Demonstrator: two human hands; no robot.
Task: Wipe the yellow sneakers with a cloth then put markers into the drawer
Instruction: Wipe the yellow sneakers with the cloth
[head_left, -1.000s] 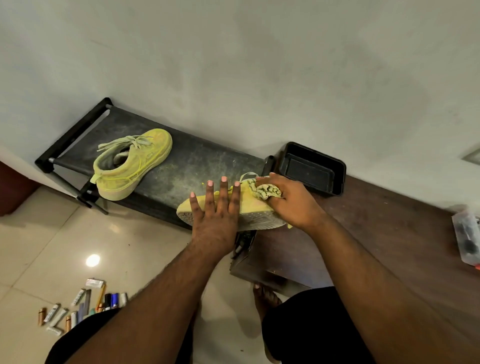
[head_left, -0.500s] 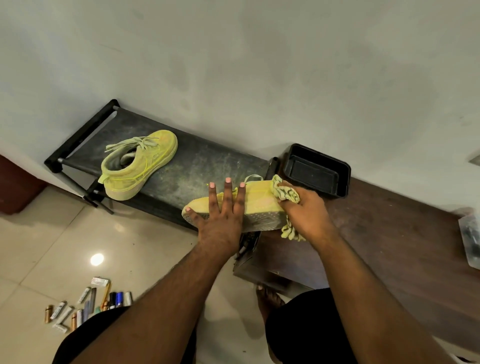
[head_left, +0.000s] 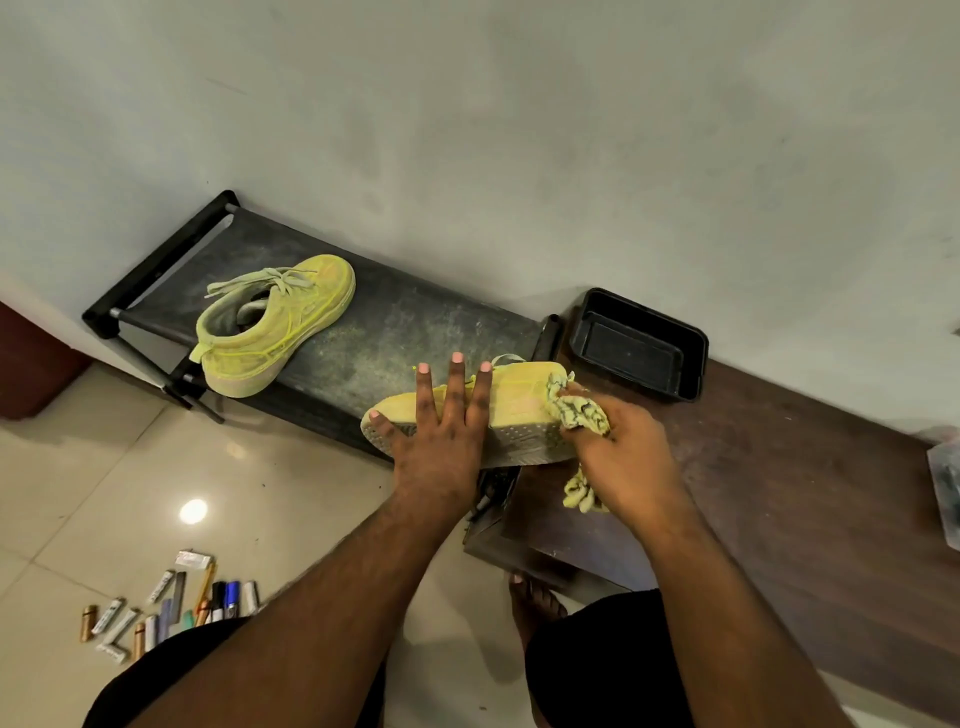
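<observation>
Left hand: the left hand (head_left: 441, 441) is lying flat with its fingers spread apart, pressing down across the middle of the near sneaker (head_left: 519, 410); it is bracing rather than gripping, with the fingertips reaching over the upper toward the wall.
Right hand: the right hand (head_left: 623, 457) is closing around a bunched cloth (head_left: 579, 410), fingers curled together on it, and is pressing the cloth against the right end of the near sneaker.
Near sneaker: it is lying tipped on its side, the pale dotted sole facing the person, spanning the gap between the black rack (head_left: 395, 322) and the wooden bench (head_left: 779, 467), directly under the left palm and just left of the right hand.
Cloth: yellow with dark markings; one part is bunching above the right fingers and touching the shoe, and a loose tail is hanging out below the hand.
Far sneaker: the second yellow sneaker (head_left: 275, 327) is sitting upright on the left part of the rack, well apart from both hands, laces loose.
Markers: a cluster of markers (head_left: 171, 608) is lying on the tiled floor (head_left: 104, 493) at lower left, well apart from both hands.
Black tray: a black tray (head_left: 641, 345) is sitting on the bench against the wall, just beyond the right hand.
</observation>
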